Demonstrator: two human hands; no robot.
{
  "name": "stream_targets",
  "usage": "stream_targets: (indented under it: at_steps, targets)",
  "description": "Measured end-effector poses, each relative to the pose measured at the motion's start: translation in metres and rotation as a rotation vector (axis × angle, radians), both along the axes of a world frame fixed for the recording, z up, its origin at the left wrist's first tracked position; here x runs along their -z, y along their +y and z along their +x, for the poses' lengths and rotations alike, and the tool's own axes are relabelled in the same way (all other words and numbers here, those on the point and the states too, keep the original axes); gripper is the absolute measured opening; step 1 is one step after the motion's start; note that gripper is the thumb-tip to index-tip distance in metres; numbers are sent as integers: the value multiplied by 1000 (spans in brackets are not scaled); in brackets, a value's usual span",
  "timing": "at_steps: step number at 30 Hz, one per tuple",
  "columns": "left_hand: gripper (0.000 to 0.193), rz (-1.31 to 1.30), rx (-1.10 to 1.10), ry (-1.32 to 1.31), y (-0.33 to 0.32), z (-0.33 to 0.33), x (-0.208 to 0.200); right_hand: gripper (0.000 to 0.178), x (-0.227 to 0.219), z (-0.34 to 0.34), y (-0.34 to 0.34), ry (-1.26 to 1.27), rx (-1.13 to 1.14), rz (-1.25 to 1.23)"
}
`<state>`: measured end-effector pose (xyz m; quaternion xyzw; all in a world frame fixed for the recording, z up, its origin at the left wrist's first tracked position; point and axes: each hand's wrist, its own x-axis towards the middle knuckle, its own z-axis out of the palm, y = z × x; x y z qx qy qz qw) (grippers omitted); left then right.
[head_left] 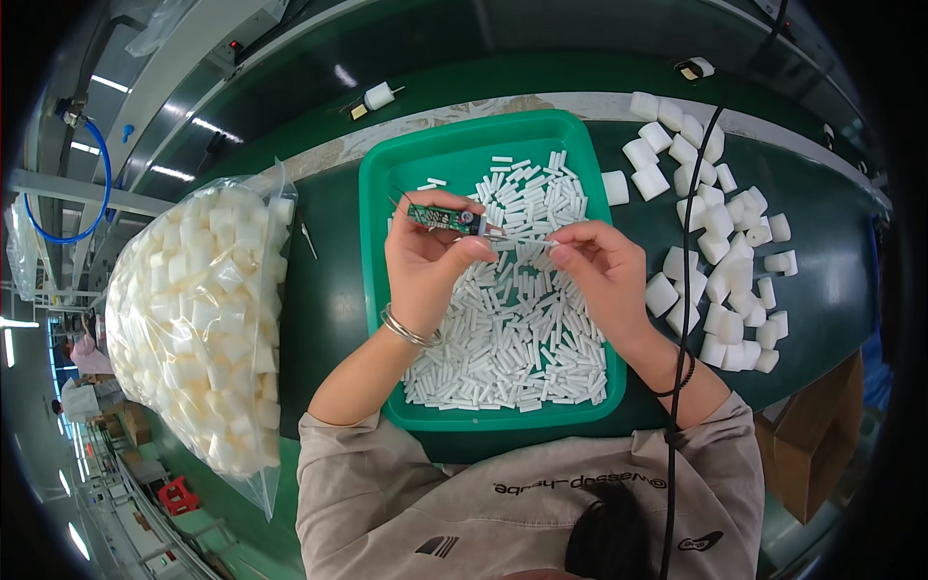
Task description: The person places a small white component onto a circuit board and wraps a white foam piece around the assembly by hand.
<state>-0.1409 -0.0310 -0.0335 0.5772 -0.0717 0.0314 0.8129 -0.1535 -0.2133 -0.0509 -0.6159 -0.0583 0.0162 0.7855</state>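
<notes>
Over a green tray, my left hand is closed around a small green circuit board with thin wires at its ends. My right hand pinches a thin white stick between thumb and fingertips, close to the board's right end. Whether the stick touches the board I cannot tell. Beneath both hands, many short white sticks lie loose in the tray, thickest toward its near and right parts.
Left of the tray stands a clear plastic bag full of white foam cylinders. More foam cylinders are scattered at right, crossed by a black cable. Assembled pieces lie beyond the tray. A thin tool rests beside the bag; a cardboard box stands lower right.
</notes>
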Motion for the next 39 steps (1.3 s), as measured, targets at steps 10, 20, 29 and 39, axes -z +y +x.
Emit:
stream_targets:
  at_steps: [10,20,29,39]
  targets:
    - [38,576,182,-167,-5,-8,-5,12,-5,-5,-4,-497,127,-425]
    - [37,457,276,9,-6,-8,-1,16,-8,1,-7,-841,137,-684]
    - [34,103,144,283,-1,-1,-2,37,-17,46,-42,-664,309,-1056]
    - [32,-19,161,240,3,3,1,36,0,49,-59,-291,84,-1245]
